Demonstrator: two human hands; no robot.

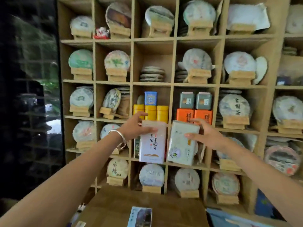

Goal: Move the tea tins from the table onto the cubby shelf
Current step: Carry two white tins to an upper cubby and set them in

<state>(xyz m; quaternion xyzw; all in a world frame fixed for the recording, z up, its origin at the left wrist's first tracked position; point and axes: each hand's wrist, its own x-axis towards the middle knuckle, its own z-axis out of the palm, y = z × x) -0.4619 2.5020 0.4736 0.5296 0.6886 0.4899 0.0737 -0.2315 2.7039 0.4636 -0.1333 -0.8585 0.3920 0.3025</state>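
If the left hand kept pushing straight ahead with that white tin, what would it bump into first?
Probably the yellow canisters in the middle cubby: the left hand holds the white tin just below and in front of them. Depth is unclear; it might pass into the cubby beneath instead.

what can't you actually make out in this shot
Head view only:
- Lower cubby: contents hidden by the white tin and pale green tin.
- Left hand, right hand: far-side fingers hidden by the tins.
- Table: cut off by the bottom edge.
- Small print on tins: blurred.
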